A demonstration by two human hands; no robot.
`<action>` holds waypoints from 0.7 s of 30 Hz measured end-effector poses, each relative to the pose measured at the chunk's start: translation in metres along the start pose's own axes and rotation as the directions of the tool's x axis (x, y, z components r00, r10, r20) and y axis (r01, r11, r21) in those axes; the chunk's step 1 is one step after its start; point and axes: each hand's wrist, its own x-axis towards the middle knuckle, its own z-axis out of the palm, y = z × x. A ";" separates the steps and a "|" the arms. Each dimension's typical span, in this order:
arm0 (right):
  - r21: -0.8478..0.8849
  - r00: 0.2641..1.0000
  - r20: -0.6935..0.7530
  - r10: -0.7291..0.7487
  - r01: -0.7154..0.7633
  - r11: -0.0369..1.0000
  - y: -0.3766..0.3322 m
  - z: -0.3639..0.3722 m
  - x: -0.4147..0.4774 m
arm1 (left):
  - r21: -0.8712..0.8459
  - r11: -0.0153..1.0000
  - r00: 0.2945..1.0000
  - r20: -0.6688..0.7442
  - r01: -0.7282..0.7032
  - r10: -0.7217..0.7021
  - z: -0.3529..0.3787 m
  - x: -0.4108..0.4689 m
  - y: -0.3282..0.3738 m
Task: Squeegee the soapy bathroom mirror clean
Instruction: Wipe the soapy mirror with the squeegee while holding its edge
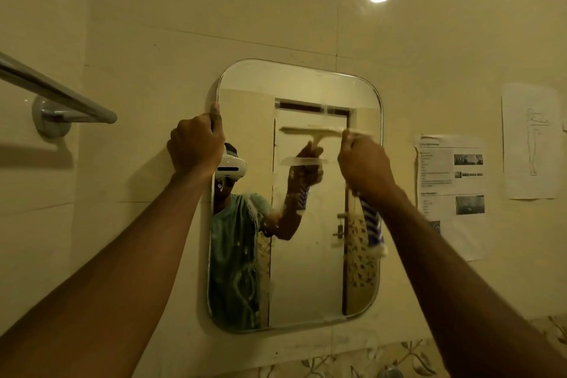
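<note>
Both arms raised, left grip [196, 144] clenched, right grip [365, 167] fisted

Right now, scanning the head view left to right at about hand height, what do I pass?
Towel bar → left hand gripping the mirror's left edge → right hand holding the squeegee against the glass → printed notice → line-drawing sheet.

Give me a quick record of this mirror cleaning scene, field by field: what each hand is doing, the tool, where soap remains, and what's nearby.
left hand: gripping the left edge of the mirror
right hand: closed on the squeegee, with a striped cloth hanging below it
squeegee: blade level, against the upper right glass
soap: streaks on the lower left glass
nearby: towel bar at left, papers on the wall at right
</note>
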 end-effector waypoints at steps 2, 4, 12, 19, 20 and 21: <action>0.023 1.000 -0.028 -0.007 0.007 1.000 -0.009 -0.005 0.020 | 0.006 1.000 1.000 0.012 -0.010 0.010 0.000 -0.001 -0.001; 0.032 1.000 -0.026 0.010 -0.009 0.999 -0.010 -0.003 0.024 | 0.024 1.000 1.000 0.014 -0.015 0.015 -0.001 -0.005 -0.003; -0.011 0.997 -0.006 0.071 -0.071 0.997 0.040 0.049 -0.066 | 0.062 0.998 1.000 0.010 0.015 -0.015 -0.004 -0.026 -0.007; -0.030 0.995 0.066 0.068 -0.066 0.997 0.038 0.039 -0.087 | 0.053 0.999 0.999 0.042 -0.009 0.007 -0.009 -0.048 -0.016; -0.016 0.997 0.059 0.047 -0.047 0.999 0.030 0.034 -0.077 | 0.050 0.999 0.999 0.048 -0.013 0.011 -0.010 -0.050 -0.016; 0.005 0.999 0.044 0.026 -0.026 1.000 0.022 0.030 -0.066 | 0.052 0.998 0.998 0.055 -0.019 0.016 -0.011 -0.052 -0.016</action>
